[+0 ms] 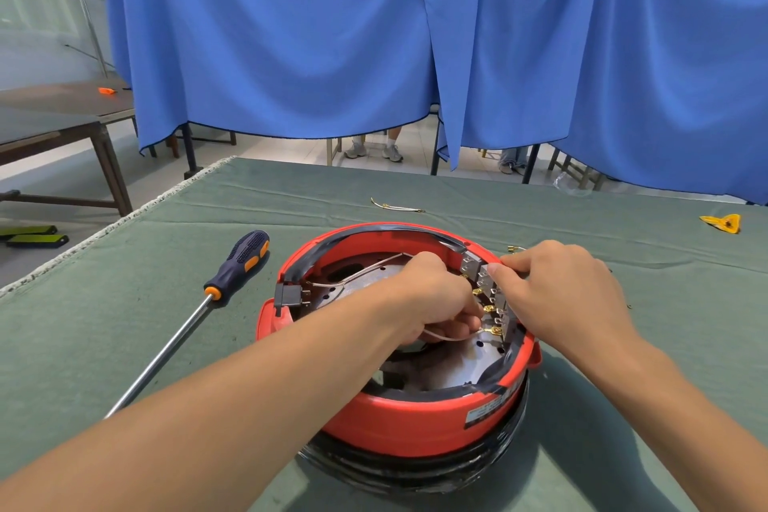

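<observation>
While my right hand (pixel 552 287) pinches the grey terminal block (pixel 484 276) on the red appliance (pixel 415 424), my left hand (pixel 432 295) grips a thin white wire (pixel 451 339).

Left hand (pixel 436 295), right hand (pixel 557 287) bare; forearms (pixel 257 399) bare to frame edge.

Left grip (pixel 434 295): is reaching into the cooker (pixel 415 424), its fingers curling round a white wire (pixel 451 338) just beside the wire's brass terminal.
Right grip (pixel 557 287): is pinching the grey block (pixel 471 264) at the cooker's right rim, with the thumb pressing on it.
Cooker: is sitting on the worktop (pixel 623 220) open side up, with a metal plate showing inside the red shell.
Screwdriver (pixel 239 262): is lying left of the cooker, apart from it.
Spare wire (pixel 397 207): is lying beyond the cooker.
Curtain (pixel 291 33): is hanging behind the worktop.
</observation>
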The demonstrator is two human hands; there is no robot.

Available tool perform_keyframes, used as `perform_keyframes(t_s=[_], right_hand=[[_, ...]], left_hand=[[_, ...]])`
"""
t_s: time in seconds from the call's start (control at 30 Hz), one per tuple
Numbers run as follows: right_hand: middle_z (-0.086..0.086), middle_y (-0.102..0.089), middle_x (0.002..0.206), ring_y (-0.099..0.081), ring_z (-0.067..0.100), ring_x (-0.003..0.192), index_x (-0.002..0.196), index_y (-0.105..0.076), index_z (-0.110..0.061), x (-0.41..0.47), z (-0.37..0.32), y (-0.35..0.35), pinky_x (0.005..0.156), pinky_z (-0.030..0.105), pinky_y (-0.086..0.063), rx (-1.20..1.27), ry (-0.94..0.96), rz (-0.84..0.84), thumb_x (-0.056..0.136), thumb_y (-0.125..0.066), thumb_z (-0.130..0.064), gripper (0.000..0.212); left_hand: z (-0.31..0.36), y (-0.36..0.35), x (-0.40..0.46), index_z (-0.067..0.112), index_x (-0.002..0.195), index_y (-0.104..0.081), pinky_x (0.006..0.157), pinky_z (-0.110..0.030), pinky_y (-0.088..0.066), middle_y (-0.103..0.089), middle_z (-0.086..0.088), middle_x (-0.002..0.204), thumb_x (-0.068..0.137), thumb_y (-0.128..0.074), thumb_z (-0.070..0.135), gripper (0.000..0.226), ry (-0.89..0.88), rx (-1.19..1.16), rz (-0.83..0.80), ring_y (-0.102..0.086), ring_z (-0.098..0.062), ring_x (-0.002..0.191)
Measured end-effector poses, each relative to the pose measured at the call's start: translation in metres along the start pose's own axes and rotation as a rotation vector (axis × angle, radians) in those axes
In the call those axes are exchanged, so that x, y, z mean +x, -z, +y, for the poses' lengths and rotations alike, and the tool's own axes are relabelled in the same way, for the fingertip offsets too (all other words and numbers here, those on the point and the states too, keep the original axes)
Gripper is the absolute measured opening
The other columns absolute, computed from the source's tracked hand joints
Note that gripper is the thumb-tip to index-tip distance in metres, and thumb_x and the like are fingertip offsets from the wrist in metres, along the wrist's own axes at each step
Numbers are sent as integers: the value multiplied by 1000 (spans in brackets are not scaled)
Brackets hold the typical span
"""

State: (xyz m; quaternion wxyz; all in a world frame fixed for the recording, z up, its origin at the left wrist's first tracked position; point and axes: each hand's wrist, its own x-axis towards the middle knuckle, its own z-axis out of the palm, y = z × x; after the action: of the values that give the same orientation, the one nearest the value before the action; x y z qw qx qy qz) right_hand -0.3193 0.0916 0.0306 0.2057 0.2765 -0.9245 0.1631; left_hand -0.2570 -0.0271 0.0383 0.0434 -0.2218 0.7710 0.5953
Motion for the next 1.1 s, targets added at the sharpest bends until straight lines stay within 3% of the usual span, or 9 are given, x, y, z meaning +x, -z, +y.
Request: perform_keyframes(t_s=[0.3,0.4,0.57,0.83,1.1], right_hand=[[6,-62,56,-54,31,65,84,-75,-15,0,1,0,54,32,-35,57,33,13,90,-53,-36,31],[5,-64,64,-58,32,71,82,-73,-17,0,0,2,56,32,-39,4,10,-15,90,-51,-43,35],[-2,-48,61,-47,28,67,60,-54,-16,1,3,7,54,30,-27,-217,-105,-145,89,-36,-63,59],[6,-48,53,-44,22,55,52,-37,-11,9,11,4,50,31,-30,28,-30,-346,97,-35,-50,59],[7,-43,54,-38,20,51,56,-33,-11,11,10,5,48,32,-26,4,24,-375,98,-33,-48,56]], left_hand=[[1,-3,1,3,62,-58,33,-10,-36,-55,-5,51,87,-59,0,25,-25,42,46,-42,-5,25],[0,-1,0,4,64,-58,35,-10,-36,-55,-3,50,87,-61,3,23,-25,79,24,-44,-6,28],[-2,3,1,9,65,-61,44,-15,-37,-55,1,47,87,-64,13,22,-10,128,-12,-46,-9,36],[-2,4,4,6,65,-59,36,-10,-34,-56,-1,47,87,-63,8,23,-14,114,-16,-45,-8,31],[-3,1,7,4,64,-62,36,-10,-36,-55,0,45,86,-62,4,22,-66,134,49,-44,-5,28]])
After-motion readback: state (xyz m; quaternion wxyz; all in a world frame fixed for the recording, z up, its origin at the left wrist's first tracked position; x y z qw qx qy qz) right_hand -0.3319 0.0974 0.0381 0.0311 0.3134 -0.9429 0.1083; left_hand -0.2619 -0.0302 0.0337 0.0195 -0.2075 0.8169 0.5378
